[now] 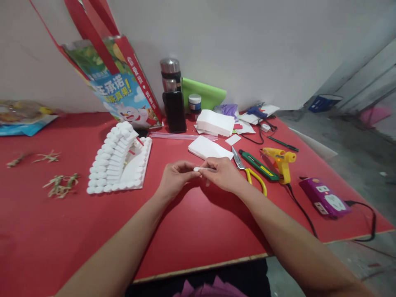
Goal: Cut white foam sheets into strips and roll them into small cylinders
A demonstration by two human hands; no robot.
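My left hand (176,178) and right hand (225,173) were pinched narrow, fingertips on a small slender white piece (197,169) between them, over the glossy red table (201,235), just before flat white sheets (208,147). I seemed to be shaping it; the next move probably called for light, even pressure.

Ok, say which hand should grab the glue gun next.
Right, I'd judge: the glue gun lies on that side, past the scissors and cutter, nearer the right hand than the left hand. Both seem busy with a small white piece.
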